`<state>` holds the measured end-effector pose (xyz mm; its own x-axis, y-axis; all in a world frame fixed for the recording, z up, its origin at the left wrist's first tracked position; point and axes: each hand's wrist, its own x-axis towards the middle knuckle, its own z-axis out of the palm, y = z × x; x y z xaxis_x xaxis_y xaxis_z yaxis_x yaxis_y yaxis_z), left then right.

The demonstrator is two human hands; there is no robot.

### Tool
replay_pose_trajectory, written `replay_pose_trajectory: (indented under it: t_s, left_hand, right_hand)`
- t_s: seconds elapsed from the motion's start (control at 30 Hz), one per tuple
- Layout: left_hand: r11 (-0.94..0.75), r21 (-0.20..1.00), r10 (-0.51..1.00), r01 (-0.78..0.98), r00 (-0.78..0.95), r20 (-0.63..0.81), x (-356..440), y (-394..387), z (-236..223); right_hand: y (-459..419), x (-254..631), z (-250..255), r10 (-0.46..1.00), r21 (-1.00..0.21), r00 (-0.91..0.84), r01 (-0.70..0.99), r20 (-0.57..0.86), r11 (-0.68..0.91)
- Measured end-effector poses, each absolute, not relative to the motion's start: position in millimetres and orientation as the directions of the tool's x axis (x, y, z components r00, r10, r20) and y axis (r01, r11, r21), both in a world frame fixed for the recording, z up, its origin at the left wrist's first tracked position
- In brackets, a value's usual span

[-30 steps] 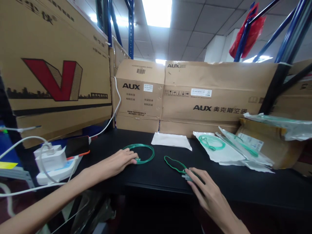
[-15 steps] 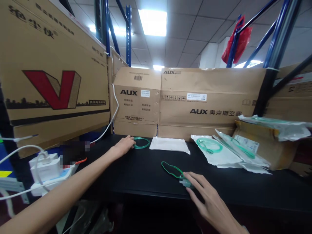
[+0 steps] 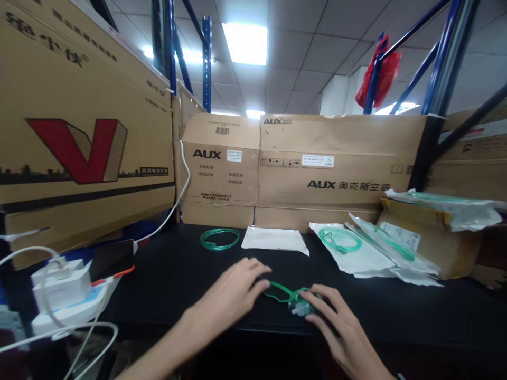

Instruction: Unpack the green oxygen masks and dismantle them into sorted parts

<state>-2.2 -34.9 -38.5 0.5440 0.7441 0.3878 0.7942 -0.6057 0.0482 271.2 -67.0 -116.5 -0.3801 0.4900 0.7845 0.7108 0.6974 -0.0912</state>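
Note:
My right hand (image 3: 332,316) has its fingers and thumb around a small clear-green plastic mask (image 3: 300,305) near the front of the black table. The mask has a pale connector, and a green elastic strap (image 3: 280,287) loops out from it to the left. My left hand (image 3: 237,287) is at the left end of that strap, its thumb and fingers apart; whether it touches the strap is hard to tell. Farther back lies a coil of green tubing (image 3: 219,247). A flat white pouch (image 3: 275,240) is to the right of the coil.
White-backed clear packs (image 3: 352,253) with green tubing lie at the right, by an open cardboard box (image 3: 431,237) with another pack on top. Large cartons (image 3: 340,174) wall the back and left. A power strip (image 3: 67,301) with white chargers and cables sits at left.
My left hand has left the coil of tubing and come forward and right to the strap. The right hand stays on the mask, which has turned slightly. The view has shifted a little.

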Motion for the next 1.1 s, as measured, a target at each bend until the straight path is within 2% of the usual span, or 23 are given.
replay_pose_trajectory:
  t_s: [0.1,0.23,0.33,0.53,0.6,0.73,0.9,1.1]
  left_hand:
    - [-0.689,0.192,0.696,0.699,0.564,0.445,22.8,-53.3,-65.5]
    - [-0.756,0.259,0.647,0.601,0.63,0.429,39.4,-49.5,-88.3]
    - [-0.762,0.294,0.641,0.578,0.606,0.471,42.3,-46.2,-92.9]
    - [-0.734,0.429,0.679,0.527,0.555,0.481,41.7,-51.1,-90.9]
    - [-0.733,0.422,0.68,0.534,0.541,0.496,43.0,-52.8,-92.5]
    - [-0.741,0.349,0.656,0.573,0.51,0.557,47.1,-54.1,-97.1]
    - [-0.825,0.238,0.547,0.512,0.62,0.562,46.0,-55.4,-95.1]
    - [-0.759,0.365,0.649,0.539,0.577,0.496,37.3,-57.7,-85.0]
  right_hand:
    - [-66.2,269.8,-114.7,0.46,-0.077,-0.411,0.674,0.787,0.735]
    - [-63.4,271.2,-114.3,0.442,-0.073,-0.415,0.658,0.795,0.75]
    - [-64.1,273.4,-116.9,0.475,-0.087,-0.444,0.655,0.76,0.751]
    - [-70.3,276.7,-129.5,0.629,-0.263,-0.39,0.669,0.672,0.695]
    - [-72.1,276.9,-130.7,0.658,-0.285,-0.388,0.676,0.646,0.679]
    - [-73.1,275.6,-126.7,0.619,-0.248,-0.41,0.663,0.669,0.707]
    - [-73.9,273.2,-122.9,0.582,-0.177,-0.452,0.667,0.676,0.723]
    - [-76.1,270.6,-120.8,0.565,-0.157,-0.494,0.645,0.661,0.748]
